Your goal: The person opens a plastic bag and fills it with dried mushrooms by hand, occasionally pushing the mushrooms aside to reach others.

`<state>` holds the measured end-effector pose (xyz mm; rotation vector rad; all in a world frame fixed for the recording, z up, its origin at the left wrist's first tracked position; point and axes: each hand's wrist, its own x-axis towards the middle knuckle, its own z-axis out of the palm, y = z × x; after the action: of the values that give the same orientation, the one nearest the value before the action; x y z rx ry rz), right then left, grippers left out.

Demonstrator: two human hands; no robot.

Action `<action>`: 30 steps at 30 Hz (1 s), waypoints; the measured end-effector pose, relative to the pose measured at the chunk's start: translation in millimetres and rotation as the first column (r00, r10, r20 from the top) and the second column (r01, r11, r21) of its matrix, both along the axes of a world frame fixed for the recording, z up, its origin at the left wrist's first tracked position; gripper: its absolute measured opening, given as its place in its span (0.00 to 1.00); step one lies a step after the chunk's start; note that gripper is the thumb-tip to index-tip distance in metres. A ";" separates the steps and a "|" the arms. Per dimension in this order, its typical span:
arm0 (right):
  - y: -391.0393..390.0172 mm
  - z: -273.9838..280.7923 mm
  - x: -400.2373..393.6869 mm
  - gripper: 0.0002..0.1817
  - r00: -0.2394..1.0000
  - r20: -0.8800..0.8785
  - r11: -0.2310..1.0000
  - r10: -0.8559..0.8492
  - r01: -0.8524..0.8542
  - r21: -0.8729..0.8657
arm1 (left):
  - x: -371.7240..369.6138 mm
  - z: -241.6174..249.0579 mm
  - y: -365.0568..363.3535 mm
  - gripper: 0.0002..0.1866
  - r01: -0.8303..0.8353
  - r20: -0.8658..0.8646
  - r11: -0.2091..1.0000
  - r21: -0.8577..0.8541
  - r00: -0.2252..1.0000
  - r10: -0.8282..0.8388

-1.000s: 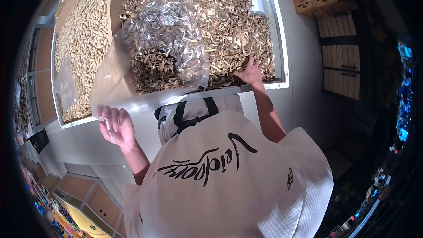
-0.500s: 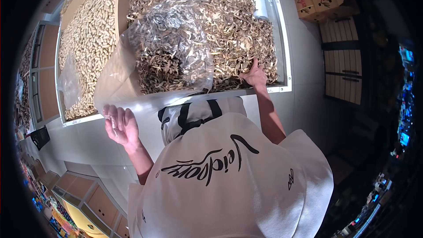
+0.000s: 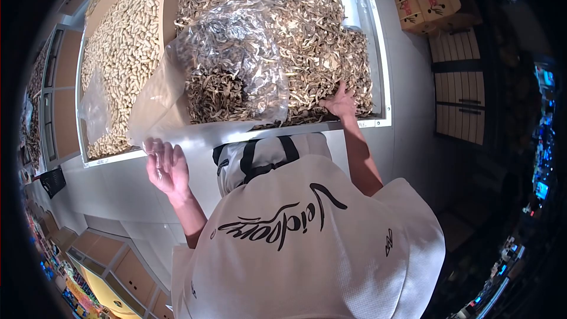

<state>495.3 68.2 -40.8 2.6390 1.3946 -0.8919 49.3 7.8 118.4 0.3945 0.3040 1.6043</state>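
Observation:
A clear plastic bag [image 3: 260, 29] lies spread over dried brown strips, perhaps dried mushrooms [image 3: 319, 41], in a white-edged display bin. A darker clump of the same strips [image 3: 215, 97] shows at the bag's middle. My left hand [image 3: 169, 171], at the bin's front edge, is closed with bent fingers on the bag's near left end; a bit of clear film glints in the palm. Resting on the strips at the front right corner, my right hand [image 3: 342, 105] is open, thumb and fingers apart. Its fingertips touch the strips, and nothing shows in its grasp.
Peanuts in their shells [image 3: 127, 53] fill the left section, behind a tan divider [image 3: 169, 6]. A plastic roll [image 3: 347, 0] lies along the right side. Cardboard boxes [image 3: 431, 0] stand over a slatted cabinet [image 3: 460, 85] at right. A black basket [image 3: 53, 182] is at far left.
My left hand has shifted slightly right, still with the bag's end. My right hand stays on the strips, its fingers spread a little wider. The bag looks nearly unchanged.

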 end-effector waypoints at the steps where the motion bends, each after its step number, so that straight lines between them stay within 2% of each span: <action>1: 0.0 -1.1 -0.8 0.54 1.000 0.013 1.000 -0.013 0.013 0.008 | 2.4 2.7 -0.2 0.07 -0.020 0.020 0.999 -0.030 1.000 0.020; 3: 1.5 -5.5 -2.9 0.53 0.999 0.038 0.999 -0.036 0.035 0.027 | 7.7 9.6 -1.2 0.06 -0.060 0.058 0.994 -0.089 0.996 0.065; 6: 0.6 -7.5 3.7 0.53 0.999 0.048 0.998 0.019 -0.022 0.054 | 7.0 10.3 -1.3 0.06 -0.064 0.044 0.994 -0.089 0.997 0.068; 15: -1.1 -16.6 26.3 0.37 1.000 -0.018 0.981 -0.008 0.011 0.194 | 8.0 9.2 2.6 0.06 -0.074 0.040 0.992 -0.105 0.996 0.079; 18: 1.2 -16.6 35.8 0.37 0.998 -0.044 0.975 -0.038 0.047 0.217 | 9.5 13.7 2.4 0.07 -0.079 0.023 0.990 -0.119 0.996 0.083; 19: 2.3 -14.7 38.5 0.37 0.998 -0.043 0.969 -0.044 0.053 0.241 | 7.7 12.5 1.8 0.08 -0.042 0.008 0.997 -0.066 0.999 0.042; 20: 5.3 -11.6 42.6 0.39 0.991 -0.119 0.960 -0.060 0.090 0.264 | 4.8 9.8 0.5 0.09 -0.004 -0.010 1.000 -0.014 1.000 0.004; 22: 11.9 8.3 40.7 0.38 0.990 -0.114 0.950 -0.084 0.115 0.292 | 2.2 6.9 -1.9 0.10 0.066 -0.033 0.996 0.068 0.997 -0.063; 24: 20.9 19.6 43.4 0.36 0.981 -0.140 0.953 -0.133 0.165 0.253 | 1.4 6.5 -4.2 0.11 0.121 -0.048 0.984 0.129 0.992 -0.116; 28: 31.9 22.6 41.4 0.37 0.997 -0.044 0.907 -0.057 0.070 0.415 | 5.0 9.3 -7.4 0.15 0.079 -0.042 0.993 0.085 0.996 -0.076; 29: 36.1 3.6 50.5 0.37 0.994 -0.103 0.870 -0.020 0.068 0.488 | 4.7 10.8 -6.7 0.16 0.055 -0.065 0.995 0.080 0.997 -0.050; 30: 39.6 29.9 35.5 0.37 0.990 -0.141 0.882 -0.019 0.083 0.464 | 5.1 11.8 -6.0 0.17 0.035 -0.085 0.997 0.075 0.996 -0.028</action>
<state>530.9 107.8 -10.8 3.0206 1.7800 -0.8335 54.4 1.7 130.2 0.5236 0.2995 1.5742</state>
